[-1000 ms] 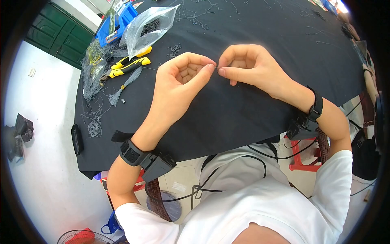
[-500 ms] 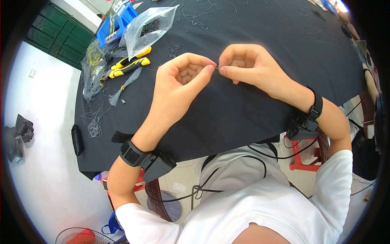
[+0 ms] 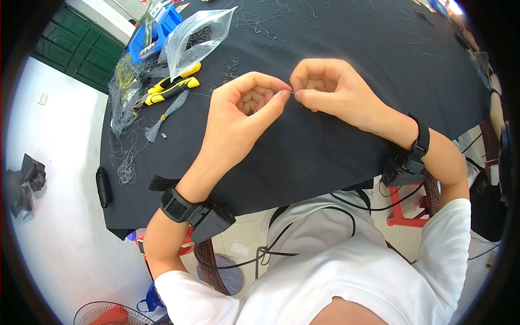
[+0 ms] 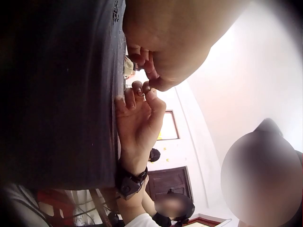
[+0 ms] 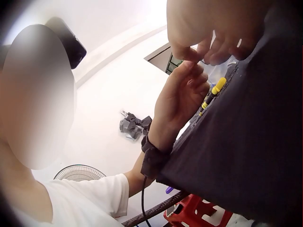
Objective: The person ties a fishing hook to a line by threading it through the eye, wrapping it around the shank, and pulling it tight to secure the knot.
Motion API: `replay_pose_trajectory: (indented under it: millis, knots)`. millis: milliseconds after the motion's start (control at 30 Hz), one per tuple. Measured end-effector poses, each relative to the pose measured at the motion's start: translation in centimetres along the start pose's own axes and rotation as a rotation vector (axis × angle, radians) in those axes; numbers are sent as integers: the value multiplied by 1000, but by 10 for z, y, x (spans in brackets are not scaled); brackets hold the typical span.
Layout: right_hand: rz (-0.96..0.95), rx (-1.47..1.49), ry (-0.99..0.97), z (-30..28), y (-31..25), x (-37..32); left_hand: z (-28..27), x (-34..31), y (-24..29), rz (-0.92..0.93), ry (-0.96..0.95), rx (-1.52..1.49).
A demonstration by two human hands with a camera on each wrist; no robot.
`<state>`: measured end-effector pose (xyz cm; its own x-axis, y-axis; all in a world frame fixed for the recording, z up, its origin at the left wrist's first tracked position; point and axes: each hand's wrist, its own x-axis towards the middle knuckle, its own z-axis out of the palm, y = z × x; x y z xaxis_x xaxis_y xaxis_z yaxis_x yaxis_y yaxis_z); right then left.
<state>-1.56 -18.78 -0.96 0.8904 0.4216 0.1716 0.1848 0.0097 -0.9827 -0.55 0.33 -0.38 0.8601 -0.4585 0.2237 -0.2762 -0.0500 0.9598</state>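
Above the dark cloth, my left hand (image 3: 230, 116) pinches a thin grey line (image 3: 293, 92) between thumb and index finger, the other fingers curled in. Facing it, my right hand (image 3: 349, 97) pinches at the same short stretch, so both sets of fingertips nearly meet. Another bit of fine strand (image 3: 201, 95) shows left of the left hand, near a grey line bundle (image 3: 170, 110) tied with yellow. In the left wrist view the right hand (image 4: 139, 120) meets the left at the fingertips. What sits at the pinch itself is mostly hidden by the fingers.
Yellow-black pliers (image 3: 170, 92) lie left of the hands, beside a tangled heap of line (image 3: 123, 97). Behind them are a clear plastic bag (image 3: 216, 32) holding dark small pieces and a blue bin (image 3: 154, 35). Small dark pieces (image 3: 230, 67) and loose strands (image 3: 257, 24) lie farther back.
My left hand has shifted slightly right, bringing its fingertips closer to the right hand's. My right hand has barely moved, and both keep their pinch.
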Motion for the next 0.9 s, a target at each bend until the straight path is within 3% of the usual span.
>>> replay_pose_trajectory:
  millis: [400, 700, 767, 900]
  knots:
    - [-11, -53, -8, 0, 3, 0, 0, 0, -3, 8, 18, 23]
    - [-46, -89, -9, -2, 5, -1, -9, 0, -5, 101, 26, 333]
    - [-66, -76, 26, -3, 3, 0, -9, -1, -1, 183, 50, 430]
    - [68, 7, -35, -5, 2, 0, -5, -2, 9, 411, 85, 607]
